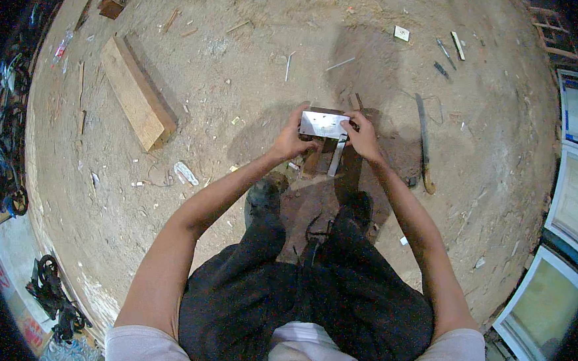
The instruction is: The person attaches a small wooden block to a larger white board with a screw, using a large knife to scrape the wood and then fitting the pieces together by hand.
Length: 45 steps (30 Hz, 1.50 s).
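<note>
Both my hands hold a flat, shiny white rectangular plate [322, 124] with a dark far edge, above the ground between my feet. My left hand [293, 140] is closed on its left end, the thumb lying below it. At the right end my right hand [364, 137] is closed, its fingertips on the plate's face. Just below the plate are a light metal strip [336, 158] and a brown wooden piece [313, 161]; whether they join the plate I cannot tell.
On the dirt floor, a thick wooden beam [135, 95] lies to the left. A long-bladed machete [424, 142] lies to the right. White-framed panels [542, 308] line the right side, and a black wheeled object [57, 295] stands at the lower left. Small scraps are scattered about.
</note>
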Each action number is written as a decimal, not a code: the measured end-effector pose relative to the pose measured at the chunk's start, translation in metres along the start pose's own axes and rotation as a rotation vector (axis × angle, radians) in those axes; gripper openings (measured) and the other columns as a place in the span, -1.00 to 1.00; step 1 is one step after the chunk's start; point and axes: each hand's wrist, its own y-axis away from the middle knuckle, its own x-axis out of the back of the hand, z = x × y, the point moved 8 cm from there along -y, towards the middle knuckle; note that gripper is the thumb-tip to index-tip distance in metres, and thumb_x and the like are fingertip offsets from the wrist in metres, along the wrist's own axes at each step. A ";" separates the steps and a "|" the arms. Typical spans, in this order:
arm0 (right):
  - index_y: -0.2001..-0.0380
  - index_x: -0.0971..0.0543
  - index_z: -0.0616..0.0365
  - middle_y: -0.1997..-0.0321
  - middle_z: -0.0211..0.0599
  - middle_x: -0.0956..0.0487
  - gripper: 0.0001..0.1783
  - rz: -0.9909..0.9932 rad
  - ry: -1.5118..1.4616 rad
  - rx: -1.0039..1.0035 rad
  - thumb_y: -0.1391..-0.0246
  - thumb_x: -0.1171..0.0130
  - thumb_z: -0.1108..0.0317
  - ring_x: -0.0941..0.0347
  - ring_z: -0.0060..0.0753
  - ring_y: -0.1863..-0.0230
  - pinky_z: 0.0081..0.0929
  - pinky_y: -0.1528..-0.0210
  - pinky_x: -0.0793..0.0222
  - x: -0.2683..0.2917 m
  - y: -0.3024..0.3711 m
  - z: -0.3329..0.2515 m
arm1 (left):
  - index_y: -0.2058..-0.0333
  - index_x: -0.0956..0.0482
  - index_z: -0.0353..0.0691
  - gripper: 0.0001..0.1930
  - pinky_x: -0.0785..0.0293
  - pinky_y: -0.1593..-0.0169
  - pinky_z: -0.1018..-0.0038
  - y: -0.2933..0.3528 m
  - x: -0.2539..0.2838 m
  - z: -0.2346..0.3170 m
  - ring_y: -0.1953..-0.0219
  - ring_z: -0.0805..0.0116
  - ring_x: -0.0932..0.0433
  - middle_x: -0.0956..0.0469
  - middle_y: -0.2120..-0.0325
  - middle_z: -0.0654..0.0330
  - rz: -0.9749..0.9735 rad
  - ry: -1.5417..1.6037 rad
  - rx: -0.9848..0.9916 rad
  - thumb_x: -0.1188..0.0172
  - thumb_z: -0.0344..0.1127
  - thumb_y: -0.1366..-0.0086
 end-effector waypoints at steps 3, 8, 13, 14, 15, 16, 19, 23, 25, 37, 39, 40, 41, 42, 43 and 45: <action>0.11 -0.54 0.23 0.11 -0.03 -0.60 -0.62 -0.008 0.080 0.020 -0.05 -0.25 0.24 -0.53 -0.05 0.05 -0.27 -0.02 -0.41 -0.004 0.002 -0.004 | -0.29 -0.05 -0.05 -0.01 -0.45 -0.10 0.20 0.004 0.002 -0.002 -0.11 0.12 -0.44 -0.36 -0.14 -0.01 -0.032 -0.009 0.009 -0.49 -0.37 0.06; 0.04 -0.54 0.18 0.08 0.07 -0.57 -0.60 -0.010 0.505 0.153 -0.05 -0.22 0.25 -0.53 0.01 0.09 -0.18 0.03 -0.41 0.012 0.008 -0.022 | -0.15 -0.32 -0.17 -0.32 -0.36 -0.15 0.22 -0.006 0.012 0.034 -0.16 0.00 -0.37 -0.39 -0.12 -0.02 -0.068 -0.259 -0.040 -0.38 -0.22 -0.05; 0.04 -0.55 0.17 -0.03 0.08 -0.51 -0.62 -0.088 0.765 0.201 -0.08 -0.17 0.26 -0.46 0.17 0.02 -0.13 -0.04 -0.40 0.006 0.009 -0.058 | -0.20 -0.24 -0.19 -0.25 -0.29 -0.21 0.15 -0.005 0.018 0.047 -0.16 -0.11 -0.33 -0.28 -0.18 -0.10 -0.122 -0.459 -0.187 -0.37 -0.24 -0.03; 0.02 -0.54 0.17 -0.04 0.07 -0.50 -0.61 -0.093 0.812 0.208 -0.08 -0.16 0.27 -0.45 0.18 0.02 -0.13 -0.03 -0.40 0.019 0.008 -0.049 | -0.19 -0.22 -0.18 -0.26 -0.34 -0.17 0.12 -0.005 0.014 0.057 -0.14 -0.15 -0.34 -0.28 -0.17 -0.12 -0.067 -0.596 -0.193 -0.36 -0.28 -0.03; 0.02 -0.54 0.17 -0.04 0.07 -0.50 -0.61 -0.118 0.798 0.211 -0.08 -0.16 0.27 -0.45 0.18 0.02 -0.13 -0.03 -0.40 0.016 0.009 -0.047 | -0.19 -0.22 -0.18 -0.26 -0.34 -0.17 0.12 0.001 0.022 0.048 -0.14 -0.15 -0.34 -0.28 -0.17 -0.12 -0.061 -0.603 -0.166 -0.36 -0.28 -0.03; 0.03 -0.54 0.13 0.09 0.00 -0.50 -0.63 -0.029 0.763 0.339 -0.06 -0.17 0.34 -0.45 0.09 0.16 -0.18 0.09 -0.39 0.015 0.009 -0.067 | -0.19 -0.22 -0.17 -0.25 -0.37 -0.15 0.17 0.000 0.041 0.051 -0.13 -0.13 -0.36 -0.28 -0.16 -0.10 0.001 -0.645 -0.266 -0.38 -0.29 -0.02; 0.02 -0.54 0.10 0.26 -0.09 -0.48 -0.62 0.026 0.680 0.446 -0.03 -0.18 0.45 -0.42 -0.02 0.32 -0.24 0.23 -0.37 0.015 0.018 -0.109 | -0.17 -0.29 -0.12 -0.30 -0.41 -0.11 0.20 0.004 0.086 0.061 -0.11 -0.07 -0.39 -0.33 -0.13 -0.05 0.013 -0.566 -0.314 -0.37 -0.26 -0.05; 0.01 -0.52 0.08 0.18 -0.13 -0.51 -0.58 -0.144 0.794 0.425 0.01 -0.21 0.46 -0.46 -0.04 0.28 -0.27 0.21 -0.41 0.030 0.037 -0.109 | -0.04 -0.44 -0.16 -0.54 -0.48 -0.01 0.25 0.039 0.157 0.054 0.03 0.02 -0.50 -0.44 -0.02 0.01 0.005 -0.622 -0.022 -0.28 -0.31 -0.15; 0.00 -0.52 0.04 0.12 -0.15 -0.52 -0.57 -0.257 0.826 0.588 0.01 -0.22 0.44 -0.49 -0.03 0.25 -0.27 0.20 -0.44 0.030 0.058 -0.094 | 0.01 -0.49 -0.20 -0.64 -0.51 0.09 0.31 0.069 0.197 0.047 0.13 0.09 -0.55 -0.50 0.07 0.04 0.046 -0.631 -0.033 -0.23 -0.33 -0.20; -0.06 -0.49 -0.05 0.03 -0.16 -0.55 -0.50 -0.785 0.782 0.679 0.04 -0.13 0.40 -0.58 -0.07 0.21 -0.26 0.21 -0.53 -0.020 0.189 -0.006 | 0.04 -0.48 -0.30 -0.66 -0.48 0.13 0.36 0.313 0.335 -0.084 0.18 0.24 -0.53 -0.54 0.17 0.05 1.022 -0.409 0.449 -0.20 -0.32 -0.23; -0.03 -0.49 -0.02 0.04 -0.14 -0.54 -0.54 -0.754 0.733 0.542 0.02 -0.13 0.41 -0.56 -0.03 0.18 -0.26 0.16 -0.52 -0.038 0.177 -0.030 | -0.07 -0.37 -0.28 -0.56 -0.47 0.09 0.30 0.317 0.313 -0.093 0.11 0.18 -0.49 -0.43 0.04 0.00 1.082 -0.396 0.466 -0.18 -0.36 -0.22; 0.00 -0.50 0.00 0.05 -0.14 -0.54 -0.56 -0.678 0.710 0.518 0.03 -0.14 0.42 -0.56 -0.01 0.18 -0.25 0.16 -0.51 -0.033 0.173 -0.037 | -0.12 -0.32 -0.26 -0.51 -0.46 0.07 0.28 0.291 0.288 -0.073 0.08 0.14 -0.47 -0.36 -0.02 -0.02 1.008 -0.505 0.424 -0.17 -0.39 -0.22; 0.02 -0.50 0.02 0.06 -0.14 -0.54 -0.58 -0.598 0.682 0.505 0.03 -0.15 0.42 -0.55 0.01 0.18 -0.24 0.16 -0.51 -0.027 0.167 -0.041 | -0.12 -0.32 -0.26 -0.51 -0.46 0.07 0.28 0.267 0.264 -0.056 0.08 0.14 -0.47 -0.36 -0.02 -0.02 0.961 -0.468 0.404 -0.17 -0.39 -0.22; 0.02 -0.50 0.02 0.06 -0.14 -0.54 -0.58 -0.566 0.702 0.478 0.03 -0.15 0.42 -0.55 0.01 0.18 -0.24 0.16 -0.51 -0.026 0.160 -0.036 | -0.14 -0.29 -0.25 -0.49 -0.43 0.03 0.24 0.241 0.243 -0.026 0.05 0.11 -0.45 -0.32 -0.03 -0.03 0.832 -0.623 0.345 -0.17 -0.40 -0.21; 0.06 -0.51 0.03 0.06 -0.14 -0.54 -0.61 -0.488 0.635 0.465 0.03 -0.15 0.42 -0.54 0.03 0.17 -0.23 0.16 -0.50 -0.022 0.151 -0.032 | -0.15 -0.27 -0.23 -0.47 -0.41 -0.01 0.21 0.218 0.220 -0.003 0.02 0.07 -0.42 -0.28 -0.05 -0.05 0.709 -0.776 0.279 -0.17 -0.42 -0.21; 0.09 -0.51 0.04 0.06 -0.15 -0.53 -0.64 -0.385 0.589 0.438 0.04 -0.15 0.42 -0.53 0.05 0.17 -0.22 0.16 -0.48 -0.008 0.138 -0.036 | -0.16 -0.27 -0.22 -0.45 -0.33 -0.11 0.20 0.187 0.181 0.012 -0.05 -0.01 -0.36 -0.26 -0.07 -0.08 0.647 -0.676 0.167 -0.18 -0.44 -0.19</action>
